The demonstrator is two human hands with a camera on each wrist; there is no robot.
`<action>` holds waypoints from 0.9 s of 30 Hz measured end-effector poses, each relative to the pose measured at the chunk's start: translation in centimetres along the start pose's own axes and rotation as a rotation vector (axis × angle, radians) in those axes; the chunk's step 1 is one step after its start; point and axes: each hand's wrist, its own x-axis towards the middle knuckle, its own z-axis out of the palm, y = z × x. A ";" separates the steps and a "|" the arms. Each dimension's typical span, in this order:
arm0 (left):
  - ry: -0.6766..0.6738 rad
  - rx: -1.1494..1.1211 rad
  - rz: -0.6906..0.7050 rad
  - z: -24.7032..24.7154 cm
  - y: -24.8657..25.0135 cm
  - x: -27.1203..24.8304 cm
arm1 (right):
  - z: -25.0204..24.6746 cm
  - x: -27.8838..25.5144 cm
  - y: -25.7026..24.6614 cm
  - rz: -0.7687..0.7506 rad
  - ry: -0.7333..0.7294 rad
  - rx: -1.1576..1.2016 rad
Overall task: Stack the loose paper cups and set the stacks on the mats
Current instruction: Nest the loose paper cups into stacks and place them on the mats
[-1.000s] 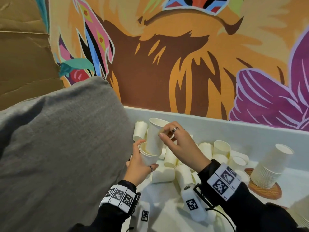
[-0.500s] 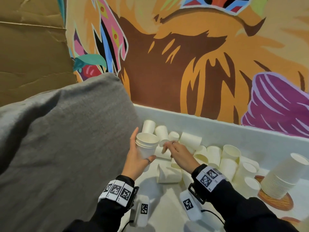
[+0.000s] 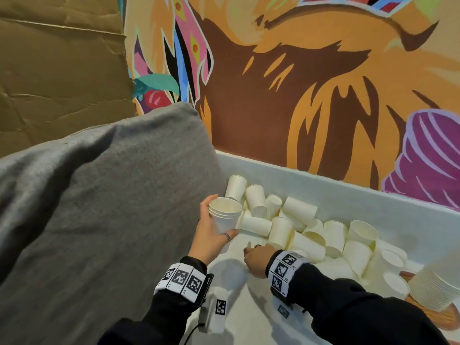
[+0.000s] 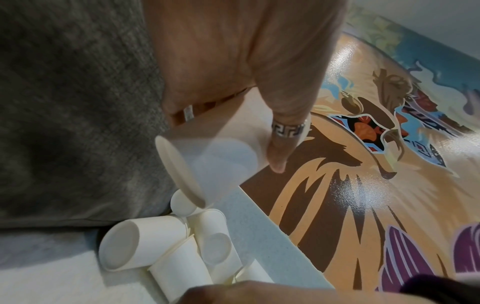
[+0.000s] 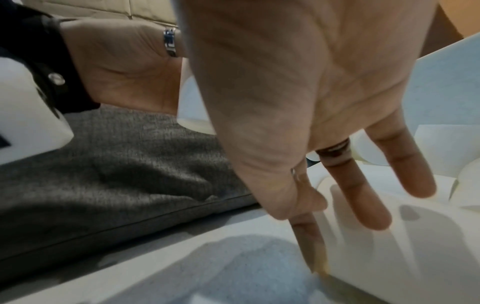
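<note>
Cups in hand: a short nested stack of paper cups [image 3: 224,216] stood upright, mouth up, off the white counter [image 3: 249,319], just right of the grey cushion.
Grey cushion [image 3: 99,207]: it filled the left side and lay against the counter's left edge.
Left hand [image 3: 211,235]: thumb on the near wall of the stack and fingers wrapped round the far side, a firm grip; a patterned ring [image 4: 287,129] sat on the thumb.
Loose cups [image 3: 286,220]: many white paper cups lay tumbled on their sides in a heap along the low white back ledge [image 3: 373,202], starting just behind the held stack and running rightward.
Right hand [image 3: 257,257]: low over the counter at the near edge of the heap, palm down.
Right hand's grip: fingers [image 5: 363,203] were stretched out nearly straight and spread; they reached onto a cup lying on its side [image 5: 389,246], touching its wall, and were not curled round it.
Wrist bands: both wrists wore white bands with black square markers over dark sleeves.
Finished stack [image 3: 438,285]: a tall, leaning stack stood at the far right on a round wooden mat [image 3: 445,319], well apart from both hands.
Wall [image 3: 298,95]: a painted mural in orange, brown and purple rose behind the ledge.
</note>
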 end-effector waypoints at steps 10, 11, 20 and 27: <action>-0.005 0.021 0.013 0.6 0.5 0.0 | -2.1 -2.8 2.2 -0.040 0.286 0.225; -0.002 0.026 0.024 0.7 0.6 0.1 | -2.6 -3.6 2.8 -0.025 0.376 0.325; -0.052 0.074 0.081 2.2 1.6 0.1 | -6.1 -9.8 6.9 0.087 1.298 0.988; -0.120 0.104 0.067 3.6 2.0 -0.5 | -6.0 -11.5 5.2 -0.077 1.166 0.981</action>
